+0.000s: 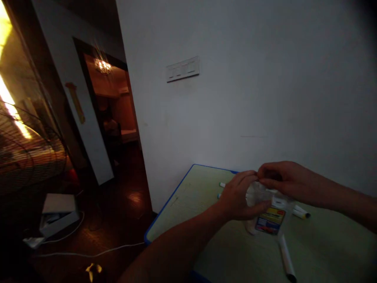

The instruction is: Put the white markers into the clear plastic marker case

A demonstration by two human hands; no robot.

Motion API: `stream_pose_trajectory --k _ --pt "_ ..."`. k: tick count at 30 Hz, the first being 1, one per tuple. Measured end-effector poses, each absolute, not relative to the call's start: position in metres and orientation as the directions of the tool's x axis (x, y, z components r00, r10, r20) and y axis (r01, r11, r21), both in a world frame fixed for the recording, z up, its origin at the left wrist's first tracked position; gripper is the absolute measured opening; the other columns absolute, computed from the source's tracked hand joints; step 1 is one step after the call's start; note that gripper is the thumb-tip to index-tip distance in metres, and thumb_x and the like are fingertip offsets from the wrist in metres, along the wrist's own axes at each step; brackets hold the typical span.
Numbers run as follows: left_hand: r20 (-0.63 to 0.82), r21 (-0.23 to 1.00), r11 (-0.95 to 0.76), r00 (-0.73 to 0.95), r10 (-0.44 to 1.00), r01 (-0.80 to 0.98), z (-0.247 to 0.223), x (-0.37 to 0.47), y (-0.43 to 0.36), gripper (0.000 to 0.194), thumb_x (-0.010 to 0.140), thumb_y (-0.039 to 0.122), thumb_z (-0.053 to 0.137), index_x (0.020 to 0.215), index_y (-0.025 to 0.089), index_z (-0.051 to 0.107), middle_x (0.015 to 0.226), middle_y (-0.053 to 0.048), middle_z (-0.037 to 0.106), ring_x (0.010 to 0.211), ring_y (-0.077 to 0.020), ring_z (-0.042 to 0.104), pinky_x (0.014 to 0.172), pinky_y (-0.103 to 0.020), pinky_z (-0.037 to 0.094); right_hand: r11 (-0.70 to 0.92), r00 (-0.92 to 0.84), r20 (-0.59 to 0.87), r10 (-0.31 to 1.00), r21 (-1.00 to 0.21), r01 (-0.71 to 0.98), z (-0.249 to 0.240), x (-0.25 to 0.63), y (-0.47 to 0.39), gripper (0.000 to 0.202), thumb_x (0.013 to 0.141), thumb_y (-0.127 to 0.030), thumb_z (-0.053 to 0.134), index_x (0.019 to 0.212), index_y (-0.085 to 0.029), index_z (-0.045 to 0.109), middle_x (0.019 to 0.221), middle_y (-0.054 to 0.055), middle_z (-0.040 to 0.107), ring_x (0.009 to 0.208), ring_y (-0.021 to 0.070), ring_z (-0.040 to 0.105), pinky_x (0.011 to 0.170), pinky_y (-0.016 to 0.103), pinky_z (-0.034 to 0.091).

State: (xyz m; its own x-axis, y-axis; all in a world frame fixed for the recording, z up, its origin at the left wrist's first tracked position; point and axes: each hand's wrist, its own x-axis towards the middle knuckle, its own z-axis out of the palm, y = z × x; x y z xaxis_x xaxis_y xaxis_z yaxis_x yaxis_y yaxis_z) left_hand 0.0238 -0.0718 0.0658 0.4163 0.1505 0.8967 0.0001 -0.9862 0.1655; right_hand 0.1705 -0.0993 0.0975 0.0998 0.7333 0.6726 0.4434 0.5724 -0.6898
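Observation:
A clear plastic container (270, 221) with a yellow, red and dark blue label stands on the pale green table. My left hand (240, 196) is wrapped around its upper side, thumb across the front. At the top rim, my right hand (284, 179) is closed in a pinch on the plastic edge. White marker pens lie around the container: one with a black end (286, 257) in front and one with a yellow band (301, 212) to its right. Past my left hand show the ends of a green-tipped marker (222, 184) and a blue-tipped marker (218, 195).
The table (188, 204) has a blue edge and stands against a white wall (224, 110) with a switch panel (182, 69). On the dark floor at left are an open white box (59, 212) and a white cable (97, 253). A lit doorway (114, 102) lies beyond.

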Motion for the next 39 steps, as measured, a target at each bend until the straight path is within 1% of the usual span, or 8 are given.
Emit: stream_pose_trajectory --k 5,11,19,23,28,32,36,39 --pt "0.87 0.248 -0.969 0.445 0.21 -0.027 0.066 0.022 -0.072 0.056 0.068 0.033 0.059 0.117 0.015 0.039 0.113 -0.012 0.051 0.106 -0.0213 0.047 0.093 -0.037 0.041 0.499 0.021 0.626 0.78 -0.641 0.582 0.107 0.164 -0.112 0.02 0.07 -0.026 0.05 0.052 -0.019 0.054 0.043 -0.003 0.047 0.047 0.011 0.043 0.045 0.023 0.029" --pt "0.849 0.275 -0.961 0.476 0.228 -0.031 0.066 0.018 -0.068 0.058 0.069 0.032 0.06 0.119 0.016 0.037 0.119 -0.014 0.047 0.113 -0.0231 0.042 0.097 -0.04 0.036 0.411 -0.207 0.378 0.902 -0.61 0.678 0.148 0.172 -0.131 0.011 0.061 -0.019 0.053 0.05 -0.018 0.053 0.045 -0.004 0.047 0.043 0.009 0.04 0.04 0.021 0.027" --pt "0.81 0.411 -0.907 0.495 0.316 -0.094 0.087 0.019 -0.062 0.045 0.079 0.041 0.046 0.115 0.014 0.042 0.117 -0.013 0.047 0.111 -0.0207 0.042 0.092 -0.036 0.035 0.357 0.191 0.588 0.786 -0.684 0.636 0.143 0.205 -0.162 0.015 0.065 -0.033 0.057 0.066 -0.017 0.059 0.065 0.002 0.059 0.06 0.0149 0.052 0.055 0.028 0.043" --pt "0.809 0.505 -0.856 0.404 0.427 -0.107 0.089 0.021 -0.057 0.039 0.084 0.044 0.035 0.104 0.013 0.05 0.106 -0.01 0.05 0.096 -0.0172 0.046 0.081 -0.031 0.037 0.261 0.463 0.482 0.744 -0.847 0.463 0.09 0.218 -0.18 0.03 0.065 -0.039 0.057 0.084 -0.016 0.058 0.073 0.004 0.059 0.059 0.0155 0.054 0.051 0.029 0.045" --pt "0.825 0.442 -0.895 0.414 0.384 -0.052 0.076 0.012 -0.058 0.042 0.083 0.042 0.038 0.114 0.013 0.045 0.106 -0.01 0.046 0.087 -0.0144 0.044 0.08 -0.03 0.037 0.165 0.401 0.322 0.858 -0.91 0.379 0.026 0.208 -0.188 0.042 0.066 -0.033 0.055 0.104 -0.016 0.054 0.086 0.006 0.06 0.059 0.0139 0.055 0.048 0.028 0.045" --pt "0.798 0.375 -0.927 0.506 0.327 0.008 0.079 0.01 -0.066 0.052 0.08 0.045 0.043 0.122 0.015 0.036 0.118 -0.012 0.044 0.082 -0.0129 0.047 0.074 -0.028 0.04 0.091 0.406 0.251 0.879 -0.923 0.374 0.021 0.198 -0.202 0.049 0.065 -0.027 0.056 0.112 -0.016 0.052 0.097 0.01 0.059 0.06 0.0127 0.054 0.052 0.028 0.046" --pt "0.765 0.359 -0.931 0.552 0.333 0.064 0.082 0.017 -0.07 0.059 0.075 0.047 0.049 0.124 0.016 0.037 0.126 -0.012 0.041 0.085 -0.015 0.052 0.07 -0.028 0.044 0.139 0.516 0.42 0.747 -0.857 0.495 0.019 0.195 -0.267 0.033 0.072 -0.027 0.053 0.104 -0.02 0.055 0.099 0.008 0.06 0.077 0.0169 0.056 0.068 0.032 0.048" --pt "0.752 0.368 -0.928 0.566 0.338 0.066 0.08 0.024 -0.068 0.061 0.072 0.045 0.056 0.123 0.016 0.041 0.123 -0.012 0.044 0.088 -0.017 0.053 0.069 -0.028 0.048 0.013 0.671 0.515 0.533 -0.798 0.603 -0.005 0.195 -0.348 0.017 0.077 -0.028 0.053 0.091 -0.023 0.059 0.085 0.006 0.062 0.079 0.0194 0.058 0.071 0.033 0.047"
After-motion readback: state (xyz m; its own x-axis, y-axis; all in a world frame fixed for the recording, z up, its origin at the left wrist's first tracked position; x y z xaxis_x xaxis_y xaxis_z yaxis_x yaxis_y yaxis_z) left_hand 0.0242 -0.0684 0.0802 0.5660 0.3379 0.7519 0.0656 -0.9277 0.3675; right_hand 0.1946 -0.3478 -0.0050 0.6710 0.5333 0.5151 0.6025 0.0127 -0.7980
